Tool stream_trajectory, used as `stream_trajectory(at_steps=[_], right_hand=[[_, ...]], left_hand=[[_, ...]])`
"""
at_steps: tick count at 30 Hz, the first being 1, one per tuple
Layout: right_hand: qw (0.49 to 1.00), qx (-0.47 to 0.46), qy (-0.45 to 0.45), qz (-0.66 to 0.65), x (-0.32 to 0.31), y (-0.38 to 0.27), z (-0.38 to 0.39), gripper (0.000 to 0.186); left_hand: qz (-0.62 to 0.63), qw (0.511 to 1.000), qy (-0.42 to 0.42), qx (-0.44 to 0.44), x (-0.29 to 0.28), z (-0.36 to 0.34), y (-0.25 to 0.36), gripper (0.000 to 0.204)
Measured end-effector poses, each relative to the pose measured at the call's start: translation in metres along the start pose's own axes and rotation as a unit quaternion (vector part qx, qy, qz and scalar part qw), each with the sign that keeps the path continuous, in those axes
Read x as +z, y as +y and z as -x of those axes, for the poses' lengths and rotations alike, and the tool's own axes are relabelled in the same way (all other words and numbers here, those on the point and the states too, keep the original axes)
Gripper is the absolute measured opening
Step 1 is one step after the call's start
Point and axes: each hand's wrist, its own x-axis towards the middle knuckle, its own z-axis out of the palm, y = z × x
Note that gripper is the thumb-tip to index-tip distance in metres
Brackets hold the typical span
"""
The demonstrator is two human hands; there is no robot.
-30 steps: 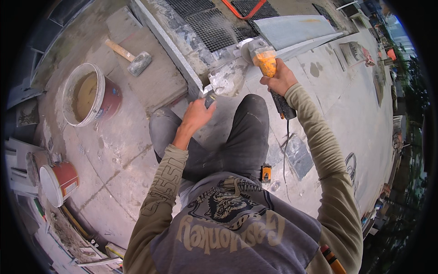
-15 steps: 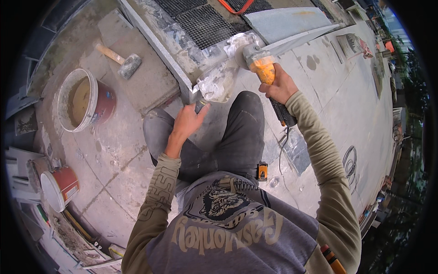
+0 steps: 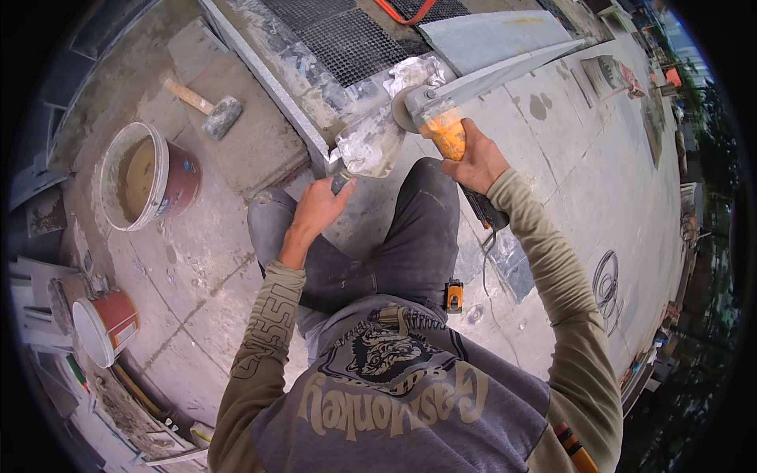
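My left hand [image 3: 317, 206] is closed around the dark handle of a trowel [image 3: 340, 184]. The trowel's broad blade [image 3: 369, 147] appears coated with whitish material. In my right hand [image 3: 481, 159] is an angle grinder [image 3: 444, 134] with an orange body, grey head and dark rear end. Its round disc [image 3: 404, 109] stands at the upper right edge of the blade; whether they touch I cannot tell. Just left of the blade is the end of a long, narrow grey slab [image 3: 276, 87] standing on edge. A crumpled whitish piece [image 3: 414, 74] lies beyond the disc.
At left are a wooden-handled mallet [image 3: 222, 118], a bucket of murky liquid [image 3: 158, 177] and a smaller red-and-white bucket [image 3: 106, 327]. A grey stone slab [image 3: 497, 39] lies ahead, near black grid mats [image 3: 347, 47]. The grinder's cord [image 3: 487, 272] trails down beside my leg; a coiled cable [image 3: 605, 284] lies right.
My right hand has brought the grinder slightly left and nearer, so its disc is closer to the blade. My left hand has shifted a little left with the trowel.
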Motion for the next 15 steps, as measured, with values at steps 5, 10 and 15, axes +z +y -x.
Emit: stream_trajectory(at_steps=[5, 10, 15], right_hand=[[1.0, 0.029, 0.01, -0.005, -0.001, 0.003, -0.001, 0.064], [0.999, 0.029, 0.027, -0.025, -0.005, 0.015, -0.002, 0.067], [0.997, -0.005, -0.01, -0.078, 0.02, 0.0, 0.015, 0.075]], left_hand=[[0.004, 0.999, -0.03, -0.019, -0.006, -0.001, 0.003, 0.057], [-0.019, 1.0, -0.014, 0.013, -0.002, -0.003, 0.001, 0.059], [0.025, 0.999, 0.012, 0.018, -0.008, -0.001, 0.001, 0.057]])
